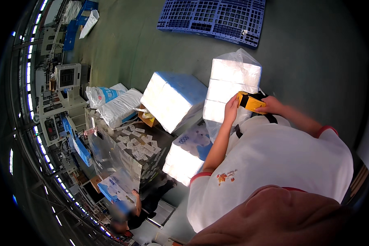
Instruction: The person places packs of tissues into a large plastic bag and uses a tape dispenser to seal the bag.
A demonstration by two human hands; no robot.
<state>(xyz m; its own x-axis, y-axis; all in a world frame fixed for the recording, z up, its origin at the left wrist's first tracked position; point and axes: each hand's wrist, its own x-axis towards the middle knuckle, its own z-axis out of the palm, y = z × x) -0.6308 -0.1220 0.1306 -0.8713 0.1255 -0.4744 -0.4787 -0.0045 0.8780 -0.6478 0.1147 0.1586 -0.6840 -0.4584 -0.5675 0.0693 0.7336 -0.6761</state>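
In front of my waist I hold a yellow box-like object with black parts (253, 104); its exact kind I cannot make out. My left hand (231, 108) closes on its left end. At the other end, the fingers of my right hand (271, 105) grip it. Just beyond my hands stands a tall white stack in a clear plastic bag (230, 80), with the loose plastic bunched at its far end. A black strap (270, 118) hangs across my shirt below the object.
White-and-blue packages (174, 100) stand left of the bagged stack, another (186, 153) nearer me. A worktable (115, 151) holds scattered small labels (139, 143) and white sacks (119, 108). A person (137, 215) works at its near end. A blue pallet (213, 18) lies beyond; machines line the left.
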